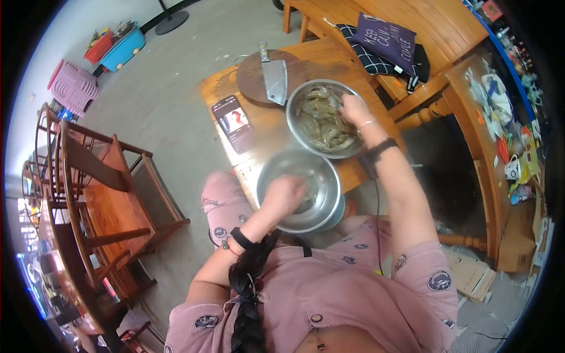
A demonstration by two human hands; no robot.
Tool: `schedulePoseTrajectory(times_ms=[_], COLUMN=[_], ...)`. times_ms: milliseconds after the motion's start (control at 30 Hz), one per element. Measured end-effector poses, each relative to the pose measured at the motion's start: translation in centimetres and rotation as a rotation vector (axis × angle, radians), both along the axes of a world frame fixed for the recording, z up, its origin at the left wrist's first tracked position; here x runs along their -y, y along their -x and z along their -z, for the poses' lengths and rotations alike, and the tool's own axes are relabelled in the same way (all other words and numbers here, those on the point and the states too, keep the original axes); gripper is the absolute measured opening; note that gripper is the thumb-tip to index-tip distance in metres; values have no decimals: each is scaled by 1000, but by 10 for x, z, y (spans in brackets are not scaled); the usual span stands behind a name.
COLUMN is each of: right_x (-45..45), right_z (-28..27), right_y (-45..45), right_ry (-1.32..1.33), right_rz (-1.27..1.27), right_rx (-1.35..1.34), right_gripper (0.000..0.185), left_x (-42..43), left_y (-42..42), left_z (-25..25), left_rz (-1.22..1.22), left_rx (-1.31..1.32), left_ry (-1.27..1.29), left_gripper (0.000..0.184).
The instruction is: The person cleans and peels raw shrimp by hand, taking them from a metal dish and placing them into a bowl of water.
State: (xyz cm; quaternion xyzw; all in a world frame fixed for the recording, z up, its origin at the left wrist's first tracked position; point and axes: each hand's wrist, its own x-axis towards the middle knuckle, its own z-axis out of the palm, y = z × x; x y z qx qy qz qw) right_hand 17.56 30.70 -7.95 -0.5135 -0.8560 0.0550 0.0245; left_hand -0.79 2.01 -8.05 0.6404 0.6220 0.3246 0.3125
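Note:
My right hand (355,110) reaches over the right rim of a steel bowl (292,128) filled with raw grey-green shrimp (323,117). Its fingers are pinched together at a shrimp on the edge of the heap. My left hand (285,195) is inside a second steel bowl (329,176), nearer to my lap. Motion smears its fingers, so whether they grip anything does not show. A small amount of something greyish (307,197) lies at the bottom of this bowl, partly covered by the hand.
On the wooden table (218,88), a cleaver (275,79) rests on a round chopping board (250,79), beside a phone (233,123) with its screen lit. A wooden bench (435,29) with cushions is behind. A wooden chair (112,182) stands left; a cluttered shelf (477,123) is right.

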Motion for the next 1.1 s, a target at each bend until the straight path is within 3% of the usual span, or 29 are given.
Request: schedulePoseTrajectory(times_ms=[133,233,300,333,400,500,533,633,700,733,800,833,900,933,1000,1100], right_x=[8,27,52,68,104,159,178,222,239,246,257,262,277,282,286,296], right_z=[-8,-24,-38,-48,-61,-66,-73,-76,-70,-67,-64,-63,-61,-57,-54,-55], right_y=[-7,-11,-17,-19,-20,-27,-28,-31,-37,-40,-43,-42,-38,-38,-35,-28], right_ry=[-6,158,400,394,735,947,990,1175,1304,1300,1165,1161,668,665,71,38], right_rz=[23,116,134,131,95,-79,-36,32,42,46,112,111,86,89,-264,-254], right_rx=[-47,-128,-392,-395,-592,-734,-663,-786,-973,-982,-1013,-1019,-855,-861,-689,-708], right_gripper=[18,16,18,18,18,19,20,20,20,20,20,20,19,19,20,20], left_x=[3,5,6,7,10,12,13,15,23,27,30,30,36,38,39,41], left_y=[-3,-7,-11,-15,-22,-32,-34,-40,-42,-42,-45,-46,-46,-46,-46,-43], left_z=[-5,-14,-23,-24,-24,-54,-55,-44,-38,-37,-32,-27,-24,-27,-28,-22], left_rz=[-1,2,64,63,-43,-67,-61,78,131,176,148,153,167,113,58,28], left_rx=[20,29,-87,-90,-135,-252,-251,-256,-247,-241,-228,-218,-212,-165,-122,-58], left_ry=[15,12,62,56,-334,-525,-530,-646,-573,-498,-633,-536,-431,-416,-414,-371], left_gripper=[24,23,29,29,42,52,52,48,47,45,35,29,24,20,16,16])
